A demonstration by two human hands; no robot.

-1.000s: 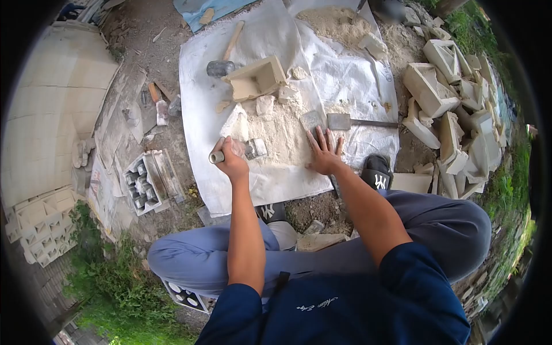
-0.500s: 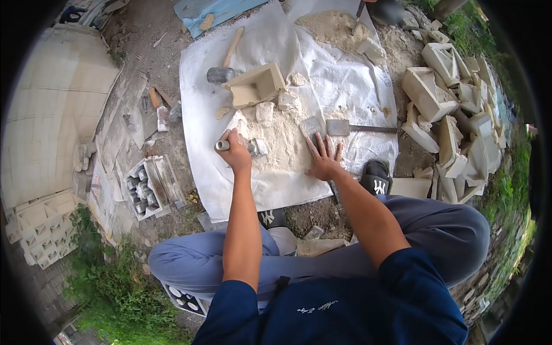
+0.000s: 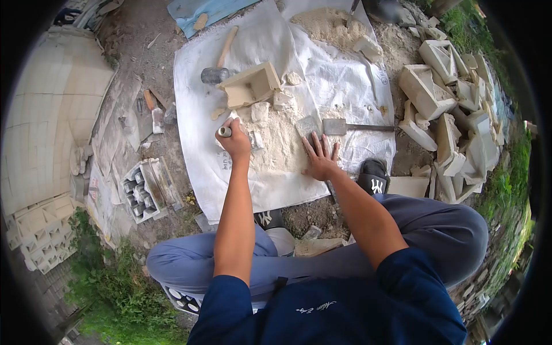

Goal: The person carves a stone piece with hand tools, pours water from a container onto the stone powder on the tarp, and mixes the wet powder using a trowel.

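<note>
My left hand is closed around a tool with a cylindrical handle; the round handle end points toward me, and its working end is hidden. A small grey-white block lies beside the fist; I cannot tell whether it belongs to the tool. My right hand lies flat with fingers spread on the dusty white sheet. Its fingertips are at a flat grey square piece, next to a square-headed tool with a long dark handle. Crumbled pale powder spreads between my hands.
Beyond the powder stand a broken hollow cream block and a wooden-handled mallet. Broken hollow blocks pile up on the right. On the left are a wooden-handled tool and a white compartmented block. A sand heap lies at the back.
My left hand has moved slightly away from me with the handle, covering more of the pale chunk beyond it. My right hand stays flat. The whole view has shifted a little.
</note>
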